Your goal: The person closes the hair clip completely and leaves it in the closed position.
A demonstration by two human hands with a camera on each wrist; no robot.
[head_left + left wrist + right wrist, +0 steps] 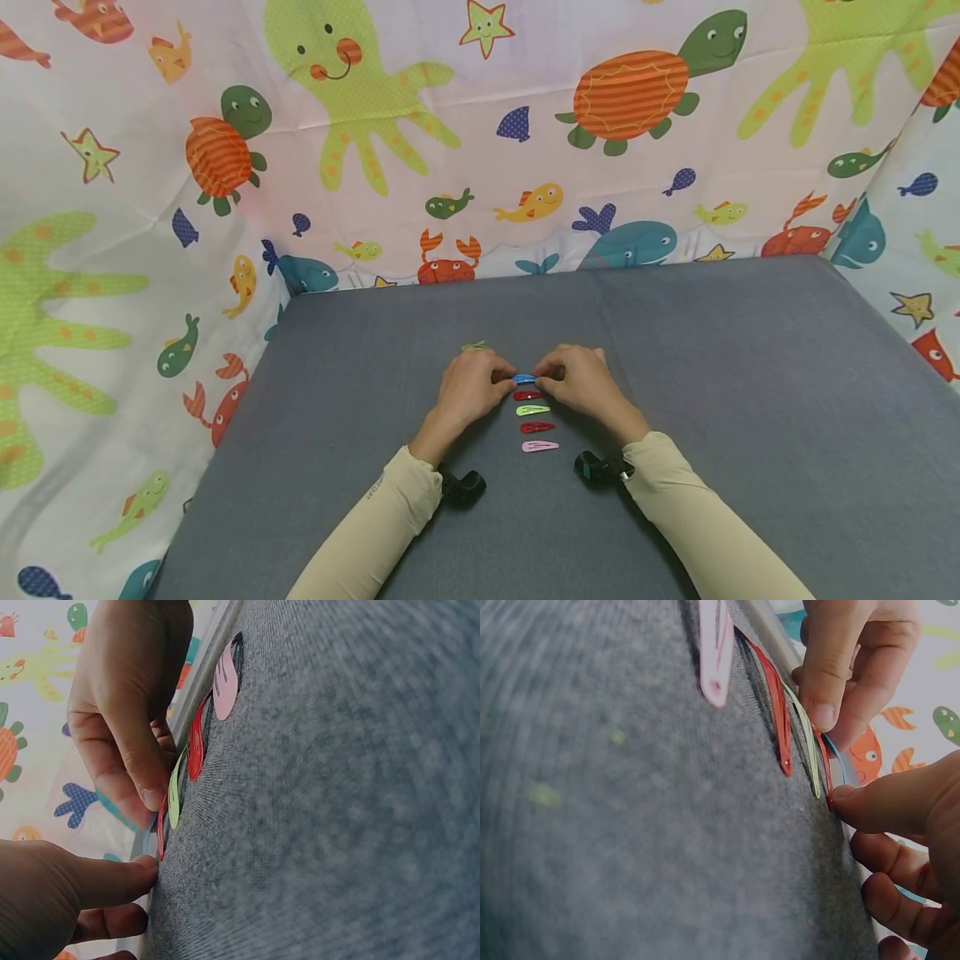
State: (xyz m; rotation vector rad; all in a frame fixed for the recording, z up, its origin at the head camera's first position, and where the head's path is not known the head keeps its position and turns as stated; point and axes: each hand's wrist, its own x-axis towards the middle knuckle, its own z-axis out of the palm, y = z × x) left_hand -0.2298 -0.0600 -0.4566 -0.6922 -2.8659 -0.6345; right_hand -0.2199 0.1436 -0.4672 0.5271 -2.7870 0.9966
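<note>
A blue hair clip point(524, 378) lies at the top of a column of snap clips on the grey table point(750, 400). My left hand point(504, 383) pinches its left end and my right hand point(546, 382) pinches its right end. Below it in the column lie a red clip point(528, 395), a light green clip point(532, 409), another red clip point(537, 427) and a pink clip point(540, 446). The right wrist view shows the pink clip point(716, 649), a red clip point(776, 705), the green clip point(804, 742) and a sliver of the blue clip point(837, 754) by my thumb. The left wrist view shows the pink clip point(225, 679) and green clip point(175, 796).
Another green clip point(474, 346) lies just beyond my left hand. A fabric screen printed with sea animals point(480, 150) closes off the table at the back and on both sides. Black wrist cameras point(461, 487) sit under both sleeves.
</note>
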